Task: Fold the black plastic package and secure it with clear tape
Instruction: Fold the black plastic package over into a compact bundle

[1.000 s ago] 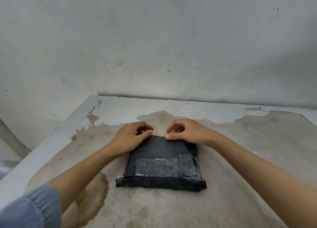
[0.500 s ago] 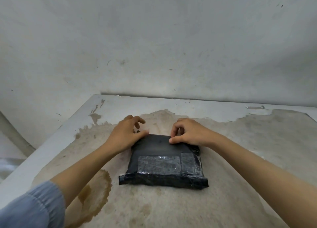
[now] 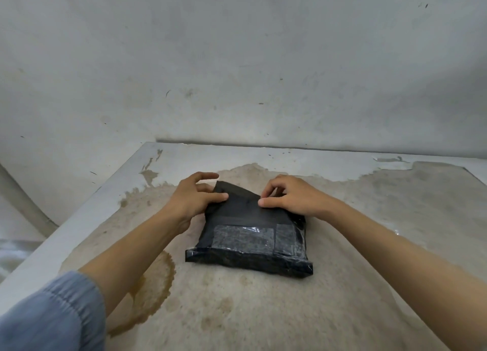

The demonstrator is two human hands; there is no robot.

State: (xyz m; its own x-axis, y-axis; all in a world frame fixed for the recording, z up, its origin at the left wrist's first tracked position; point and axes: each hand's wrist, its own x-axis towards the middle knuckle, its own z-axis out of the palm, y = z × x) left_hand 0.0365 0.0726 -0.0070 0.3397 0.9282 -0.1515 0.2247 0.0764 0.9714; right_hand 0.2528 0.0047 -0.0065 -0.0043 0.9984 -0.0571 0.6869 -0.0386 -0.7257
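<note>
Head view: one view, looking down over both forearms.
Package [image 3: 250, 248]: black, lying flat on the tabletop [image 3: 382, 258], middle of the view, near edge toward the person.
Tape [image 3: 241, 238]: shiny clear patches across the near half of the package; a strip also along the near edge.
Flap [image 3: 241, 205]: the package's far part, lifted off the tabletop at its far left corner, between the two hands.
Left hand [image 3: 193, 199]: at the far left corner of the package; thumb lies on top of the flap, fingers curl behind it, pinching it.
Right hand [image 3: 292, 199]: at the far right of the flap; thumb tip and curled fingers pinch its edge.
Hands: both at the far end of the package, near each other but apart; the taped half lies bare, nearer the person.
Stain [image 3: 158, 290]: brown ring on the tabletop, under the left forearm.
Sleeve [image 3: 50, 313]: blue, pushed up the left arm.
Wall [image 3: 237, 60]: grey, scuffed, behind the tabletop.
</note>
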